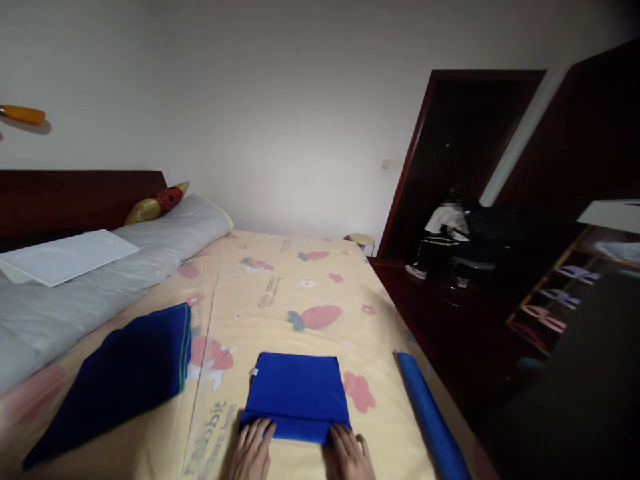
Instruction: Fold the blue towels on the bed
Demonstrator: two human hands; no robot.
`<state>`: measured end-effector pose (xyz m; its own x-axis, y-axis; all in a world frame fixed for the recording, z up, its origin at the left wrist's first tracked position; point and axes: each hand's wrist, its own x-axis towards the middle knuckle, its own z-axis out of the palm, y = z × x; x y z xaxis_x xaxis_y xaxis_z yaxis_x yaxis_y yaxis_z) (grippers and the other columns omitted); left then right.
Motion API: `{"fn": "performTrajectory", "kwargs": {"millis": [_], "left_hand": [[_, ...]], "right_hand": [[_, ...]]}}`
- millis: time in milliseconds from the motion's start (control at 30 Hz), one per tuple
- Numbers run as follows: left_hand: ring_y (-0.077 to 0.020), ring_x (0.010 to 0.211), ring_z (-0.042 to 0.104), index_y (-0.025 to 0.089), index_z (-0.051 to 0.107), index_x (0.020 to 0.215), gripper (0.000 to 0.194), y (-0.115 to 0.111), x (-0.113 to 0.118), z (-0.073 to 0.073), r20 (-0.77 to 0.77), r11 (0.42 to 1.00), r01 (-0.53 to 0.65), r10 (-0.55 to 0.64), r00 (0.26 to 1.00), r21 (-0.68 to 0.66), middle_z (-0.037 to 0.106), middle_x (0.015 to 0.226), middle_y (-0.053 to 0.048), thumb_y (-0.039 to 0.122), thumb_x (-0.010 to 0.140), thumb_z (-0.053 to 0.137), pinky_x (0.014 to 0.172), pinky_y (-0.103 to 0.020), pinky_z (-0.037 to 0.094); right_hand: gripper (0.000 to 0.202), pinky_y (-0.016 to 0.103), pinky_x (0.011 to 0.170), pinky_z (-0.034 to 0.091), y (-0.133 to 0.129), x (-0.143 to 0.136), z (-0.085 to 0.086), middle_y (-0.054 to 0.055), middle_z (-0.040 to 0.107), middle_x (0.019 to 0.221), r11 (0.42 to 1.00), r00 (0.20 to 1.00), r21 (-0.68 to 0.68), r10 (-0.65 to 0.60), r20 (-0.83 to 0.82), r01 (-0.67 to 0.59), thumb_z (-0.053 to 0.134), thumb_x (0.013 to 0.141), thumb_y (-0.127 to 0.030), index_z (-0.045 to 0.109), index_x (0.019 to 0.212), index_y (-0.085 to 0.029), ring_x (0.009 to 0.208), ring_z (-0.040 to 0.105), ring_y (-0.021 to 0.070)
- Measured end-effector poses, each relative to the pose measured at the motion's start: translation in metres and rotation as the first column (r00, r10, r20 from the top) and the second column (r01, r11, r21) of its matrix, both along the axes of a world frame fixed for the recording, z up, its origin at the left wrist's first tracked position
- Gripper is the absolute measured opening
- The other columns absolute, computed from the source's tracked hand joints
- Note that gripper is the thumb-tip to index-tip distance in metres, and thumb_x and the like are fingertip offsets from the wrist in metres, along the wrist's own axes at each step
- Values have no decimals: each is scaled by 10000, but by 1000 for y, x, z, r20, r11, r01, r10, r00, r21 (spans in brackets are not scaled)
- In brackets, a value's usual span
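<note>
A bright blue cloth (296, 393), folded into a rectangle, lies on the yellow bed sheet (300, 293) printed with strawberries. My left hand (253, 450) rests flat with its fingertips on the cloth's near left edge. My right hand (349, 453) presses the near right corner the same way, fingers together. Neither hand grips the cloth. To the left lies a folded dark navy garment (125, 373) with a green-striped edge. Along the bed's right edge lies a rolled blue cloth (430, 417).
A grey duvet (100, 273) with a white flat board (65, 253) lies at the bed's left, by a dark headboard (75, 197) and a red-gold pillow (157, 202). A person (443, 243) sits in the dark doorway at right. Shelves (555, 300) stand far right.
</note>
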<state>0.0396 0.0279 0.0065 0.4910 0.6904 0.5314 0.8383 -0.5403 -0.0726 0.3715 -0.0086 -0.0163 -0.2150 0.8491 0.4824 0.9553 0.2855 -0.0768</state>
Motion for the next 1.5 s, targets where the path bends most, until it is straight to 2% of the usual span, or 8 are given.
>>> {"fn": "performTrajectory", "kwargs": {"millis": [100, 367, 600, 733, 867, 1000, 1233, 1500], "left_hand": [[-158, 1158, 603, 331, 477, 1383, 738, 0, 11, -3, -26, 996, -42, 40, 999, -73, 640, 1319, 55, 14, 718, 426, 978, -295, 440], [-194, 1255, 549, 283, 615, 1244, 574, 36, 25, 36, -80, 857, -177, 158, 984, -484, 667, 1284, -10, 6, 785, 411, 1137, -433, 333], [-232, 1266, 540, 230, 606, 1258, 556, 21, 51, 32, -57, 838, -244, 248, 967, -488, 644, 1310, -83, 14, 821, 339, 1109, -490, 357], [-176, 1201, 590, 278, 592, 1279, 506, 17, 74, 24, 81, 927, -56, 93, 992, -371, 654, 1301, -29, 102, 853, 383, 1043, -335, 452], [-132, 1167, 611, 337, 477, 1380, 446, 19, 33, 16, 107, 982, 41, -22, 994, -182, 630, 1335, 21, 288, 941, 416, 983, -274, 482], [-199, 1269, 539, 318, 528, 1343, 415, 20, -8, 17, 48, 973, -180, 188, 981, -146, 598, 1372, -8, 297, 946, 408, 1067, -407, 387], [-136, 1235, 561, 276, 515, 1357, 479, 21, 64, 19, 42, 982, -18, 26, 999, -189, 590, 1379, 2, 168, 907, 393, 990, -293, 448], [-203, 1257, 539, 315, 556, 1317, 399, 28, -12, 33, 43, 960, -210, 221, 974, -185, 606, 1366, -10, 356, 943, 426, 1067, -409, 372]], "right_hand": [[479, 353, 835, 427, 3, -15, 6, 3, 658, 1255, 999, 999, 6, -44, -10, 45, 489, 805, -226, 573, 1266, -321, 1081, 641, 224], [377, 408, 876, 407, 35, -32, 80, 57, 731, 895, 937, 982, -311, -183, -51, 159, 461, 648, -98, 710, 895, -235, 953, 648, 259], [411, 461, 1000, 376, 24, -66, 67, 115, 680, 1175, 952, 970, -244, -217, -109, 185, 514, 699, -172, 688, 1069, -211, 1120, 596, 298], [389, 371, 1026, 376, 27, -103, 60, 8, 703, 1146, 984, 971, -171, 7, -240, -49, 521, 796, -224, 636, 1161, -297, 1067, 630, 203], [384, 374, 1019, 411, 31, -67, 52, 16, 635, 1288, 985, 983, -162, 25, -182, -55, 447, 930, -362, 581, 1281, -282, 1187, 588, 209], [470, 469, 1036, 412, 30, -25, 55, 48, 543, 1384, 980, 988, -179, -107, -108, 86, 404, 944, -515, 569, 1306, -265, 1283, 510, 276], [407, 373, 1063, 403, 39, -87, 64, 1, 558, 1371, 952, 980, -267, 109, -168, -152, 357, 978, -409, 528, 1336, -321, 1267, 526, 190], [464, 471, 1022, 410, 27, 11, 52, 64, 474, 1442, 983, 989, -114, -145, -14, 142, 381, 958, -448, 508, 1362, -259, 1315, 476, 273]]}}
